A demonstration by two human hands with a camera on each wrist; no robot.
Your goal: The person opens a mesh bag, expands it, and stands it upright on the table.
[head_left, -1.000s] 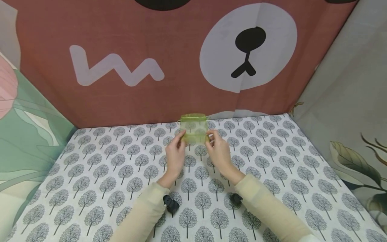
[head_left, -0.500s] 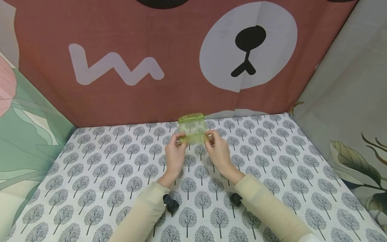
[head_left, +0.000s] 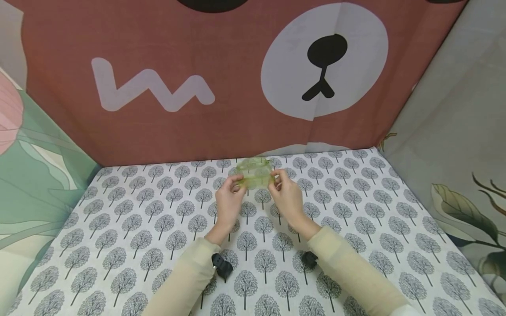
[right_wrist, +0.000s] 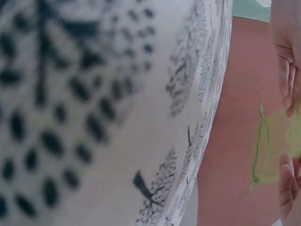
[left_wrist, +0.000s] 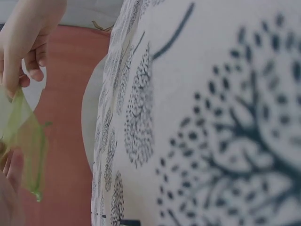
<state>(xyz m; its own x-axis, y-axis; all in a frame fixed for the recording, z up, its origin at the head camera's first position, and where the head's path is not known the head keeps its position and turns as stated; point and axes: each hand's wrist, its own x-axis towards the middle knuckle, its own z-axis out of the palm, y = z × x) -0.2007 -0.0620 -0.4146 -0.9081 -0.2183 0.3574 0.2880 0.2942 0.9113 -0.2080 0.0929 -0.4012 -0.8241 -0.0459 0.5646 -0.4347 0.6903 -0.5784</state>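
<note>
A small sheer yellow-green drawstring pouch is stretched between both hands near the back of the table. My left hand pinches its left side between thumb and fingers. On the opposite side my right hand pinches it the same way. The wrist views show the pouch above the table surface, its drawstring end hanging away from the fingers. The pouch is see-through, and nothing shows inside it.
A white cloth printed with grey trees covers the table. Behind it rises a reddish-brown cloth wall with a bear's muzzle on it. Patterned side curtains flank the table. Small black devices sit at both wrists.
The far, drawstring end of the pouch has tipped down and looks shorter and more crumpled than before. Both hands stay in nearly the same place, still pinching its sides.
</note>
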